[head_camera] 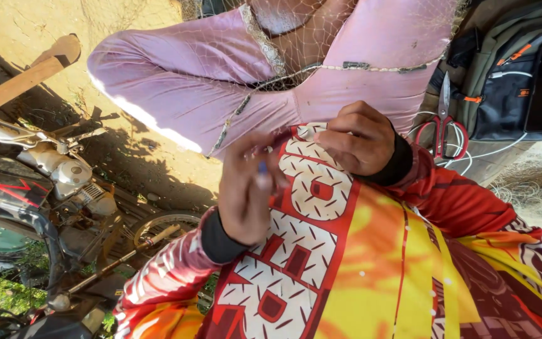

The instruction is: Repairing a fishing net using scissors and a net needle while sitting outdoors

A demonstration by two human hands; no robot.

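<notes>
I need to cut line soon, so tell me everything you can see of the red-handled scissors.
The scissors have red loop handles and plain metal blades that look closed, pointing toward the top of the picture. They lie on pale cord and fine netting beside a dark backpack, just past the pink-clad knee. Neither hand touches them.

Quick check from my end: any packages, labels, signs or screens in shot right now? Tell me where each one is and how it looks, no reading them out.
No packages, signs or screens show.
Printed lettering on jersey: centre bottom, under both hands; big white block shapes with red outlines on yellow-orange.
Decal on motorbike panel: far left; red angular mark on black.
Tags on backpack: top right; small orange tabs on grey-black fabric.
</notes>
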